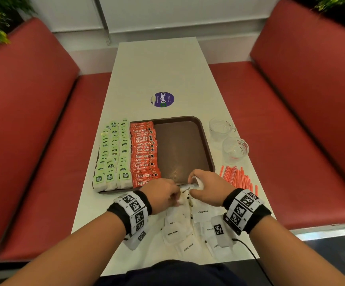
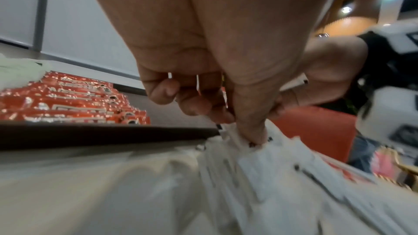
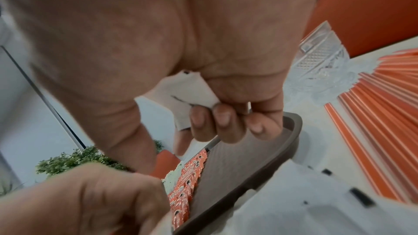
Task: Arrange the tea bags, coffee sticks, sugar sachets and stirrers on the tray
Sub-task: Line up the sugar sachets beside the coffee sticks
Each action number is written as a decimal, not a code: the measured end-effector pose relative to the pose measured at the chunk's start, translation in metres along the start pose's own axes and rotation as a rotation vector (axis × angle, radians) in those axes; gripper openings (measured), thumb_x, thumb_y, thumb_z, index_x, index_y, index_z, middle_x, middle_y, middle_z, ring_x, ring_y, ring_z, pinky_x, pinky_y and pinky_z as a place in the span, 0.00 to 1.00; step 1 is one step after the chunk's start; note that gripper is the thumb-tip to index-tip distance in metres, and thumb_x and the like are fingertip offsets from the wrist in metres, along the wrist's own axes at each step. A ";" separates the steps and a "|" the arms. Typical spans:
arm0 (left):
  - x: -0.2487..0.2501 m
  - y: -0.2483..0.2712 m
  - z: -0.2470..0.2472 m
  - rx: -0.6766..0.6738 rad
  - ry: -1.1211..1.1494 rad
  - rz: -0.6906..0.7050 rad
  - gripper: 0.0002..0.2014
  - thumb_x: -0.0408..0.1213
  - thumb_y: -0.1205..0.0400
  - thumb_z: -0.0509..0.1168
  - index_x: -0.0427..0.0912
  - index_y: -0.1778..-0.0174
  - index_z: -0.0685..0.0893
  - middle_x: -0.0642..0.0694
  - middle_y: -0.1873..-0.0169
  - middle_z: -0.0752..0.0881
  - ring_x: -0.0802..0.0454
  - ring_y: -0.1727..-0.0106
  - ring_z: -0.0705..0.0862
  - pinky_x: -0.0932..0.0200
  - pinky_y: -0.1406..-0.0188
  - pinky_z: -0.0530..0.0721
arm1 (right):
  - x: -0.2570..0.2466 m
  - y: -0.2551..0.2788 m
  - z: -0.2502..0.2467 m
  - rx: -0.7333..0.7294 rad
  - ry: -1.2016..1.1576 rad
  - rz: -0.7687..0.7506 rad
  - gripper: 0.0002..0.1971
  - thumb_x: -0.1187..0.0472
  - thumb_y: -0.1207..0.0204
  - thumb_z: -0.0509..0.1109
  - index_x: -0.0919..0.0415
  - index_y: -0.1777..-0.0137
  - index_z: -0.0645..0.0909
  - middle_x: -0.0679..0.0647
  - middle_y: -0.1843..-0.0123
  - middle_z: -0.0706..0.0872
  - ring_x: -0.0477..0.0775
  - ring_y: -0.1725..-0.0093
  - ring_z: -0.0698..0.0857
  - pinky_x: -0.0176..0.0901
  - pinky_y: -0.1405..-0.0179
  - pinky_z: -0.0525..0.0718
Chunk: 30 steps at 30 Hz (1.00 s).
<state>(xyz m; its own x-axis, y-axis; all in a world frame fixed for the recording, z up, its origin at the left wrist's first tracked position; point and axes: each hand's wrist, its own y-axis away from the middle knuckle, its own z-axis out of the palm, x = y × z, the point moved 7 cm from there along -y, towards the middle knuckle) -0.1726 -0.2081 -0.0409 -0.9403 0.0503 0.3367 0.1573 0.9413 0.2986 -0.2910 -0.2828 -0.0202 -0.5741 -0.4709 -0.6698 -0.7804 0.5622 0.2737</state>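
A brown tray point(image 1: 188, 145) holds green tea bags point(image 1: 113, 153) on its left and orange coffee sticks point(image 1: 144, 153) beside them. White sugar sachets point(image 1: 177, 230) lie in a loose pile on the table at the tray's near edge. My left hand point(image 1: 165, 197) pinches sachets point(image 2: 255, 149) at the top of that pile. My right hand point(image 1: 204, 184) grips a few white sachets point(image 3: 192, 92) in its curled fingers, just over the tray's near rim point(image 3: 267, 172). Orange stirrers point(image 1: 239, 178) lie fanned out to the right of the tray.
Two clear glass cups point(image 1: 229, 139) stand right of the tray, behind the stirrers. A purple round sticker point(image 1: 163, 99) sits on the table beyond the tray. Red benches point(image 1: 33, 120) flank the narrow white table point(image 1: 163, 69).
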 end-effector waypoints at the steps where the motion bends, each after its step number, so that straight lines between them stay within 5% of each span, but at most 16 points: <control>1: -0.004 0.000 -0.008 0.041 0.056 -0.028 0.08 0.51 0.17 0.68 0.51 0.52 0.84 0.57 0.56 0.81 0.57 0.55 0.79 0.62 0.58 0.73 | -0.001 0.000 0.001 -0.008 0.000 -0.009 0.11 0.53 0.25 0.75 0.50 0.46 0.79 0.44 0.51 0.83 0.47 0.51 0.83 0.36 0.56 0.79; 4: -0.018 -0.002 -0.030 0.183 0.252 -0.115 0.06 0.48 0.18 0.70 0.53 0.53 0.81 0.57 0.61 0.83 0.58 0.61 0.81 0.64 0.62 0.75 | 0.003 -0.005 0.001 -0.001 -0.008 -0.005 0.15 0.47 0.27 0.78 0.52 0.48 0.81 0.44 0.53 0.85 0.44 0.52 0.83 0.41 0.52 0.82; 7: -0.025 -0.004 -0.044 0.254 0.439 -0.145 0.16 0.38 0.19 0.71 0.55 0.37 0.78 0.56 0.55 0.86 0.62 0.61 0.86 0.65 0.61 0.83 | 0.003 -0.014 -0.005 0.061 -0.044 -0.015 0.10 0.49 0.25 0.77 0.52 0.52 0.82 0.43 0.58 0.84 0.42 0.57 0.82 0.44 0.55 0.81; 10: -0.029 -0.008 -0.042 0.230 0.663 -0.126 0.20 0.33 0.17 0.69 0.54 0.32 0.76 0.50 0.51 0.89 0.55 0.60 0.91 0.53 0.58 0.91 | -0.004 -0.025 -0.013 0.114 -0.108 -0.062 0.06 0.53 0.22 0.75 0.45 0.57 0.80 0.40 0.64 0.80 0.37 0.61 0.79 0.37 0.59 0.74; 12: -0.035 -0.011 -0.041 0.254 0.632 -0.110 0.12 0.38 0.18 0.70 0.55 0.40 0.80 0.51 0.55 0.89 0.54 0.59 0.91 0.48 0.57 0.91 | -0.009 -0.032 -0.017 0.129 -0.097 -0.078 0.05 0.53 0.20 0.73 0.47 0.56 0.81 0.39 0.62 0.79 0.37 0.59 0.78 0.35 0.58 0.72; 15: -0.037 -0.014 -0.048 0.261 0.451 -0.083 0.04 0.47 0.19 0.71 0.53 0.55 0.84 0.54 0.66 0.86 0.57 0.64 0.84 0.55 0.63 0.84 | -0.012 -0.043 -0.020 0.146 -0.094 -0.083 0.03 0.55 0.20 0.71 0.54 0.51 0.83 0.42 0.57 0.83 0.43 0.57 0.81 0.38 0.57 0.75; 18: -0.040 -0.021 -0.060 0.298 0.339 -0.074 0.13 0.48 0.20 0.72 0.54 0.68 0.79 0.54 0.72 0.80 0.58 0.69 0.77 0.66 0.71 0.70 | -0.011 -0.056 -0.023 0.163 -0.167 -0.067 0.03 0.55 0.20 0.72 0.51 0.52 0.82 0.46 0.60 0.86 0.45 0.62 0.83 0.34 0.65 0.77; 21: -0.051 -0.025 -0.072 0.358 0.471 -0.133 0.06 0.46 0.22 0.75 0.54 0.57 0.84 0.57 0.66 0.86 0.62 0.64 0.82 0.69 0.66 0.77 | -0.012 -0.067 -0.021 0.141 -0.209 -0.069 0.05 0.52 0.22 0.74 0.51 0.51 0.82 0.47 0.61 0.87 0.43 0.66 0.83 0.30 0.69 0.78; 24: -0.068 -0.029 -0.073 0.371 0.601 -0.187 0.10 0.46 0.25 0.78 0.52 0.56 0.83 0.55 0.64 0.89 0.59 0.64 0.86 0.59 0.62 0.84 | -0.013 -0.082 -0.018 0.142 -0.185 -0.083 0.04 0.53 0.22 0.75 0.47 0.55 0.82 0.46 0.64 0.87 0.42 0.66 0.82 0.31 0.69 0.76; 30: -0.095 -0.043 -0.090 0.288 0.503 -0.229 0.07 0.46 0.22 0.75 0.49 0.51 0.91 0.53 0.62 0.89 0.57 0.59 0.84 0.53 0.55 0.84 | -0.007 -0.110 -0.027 0.134 -0.125 -0.030 0.03 0.60 0.22 0.71 0.56 0.50 0.85 0.49 0.60 0.87 0.48 0.61 0.84 0.43 0.61 0.80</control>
<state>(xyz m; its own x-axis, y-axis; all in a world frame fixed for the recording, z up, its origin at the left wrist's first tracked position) -0.0627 -0.2837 -0.0052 -0.6723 -0.2613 0.6926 -0.1856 0.9652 0.1840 -0.2082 -0.3594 -0.0275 -0.5094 -0.4056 -0.7590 -0.7520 0.6386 0.1634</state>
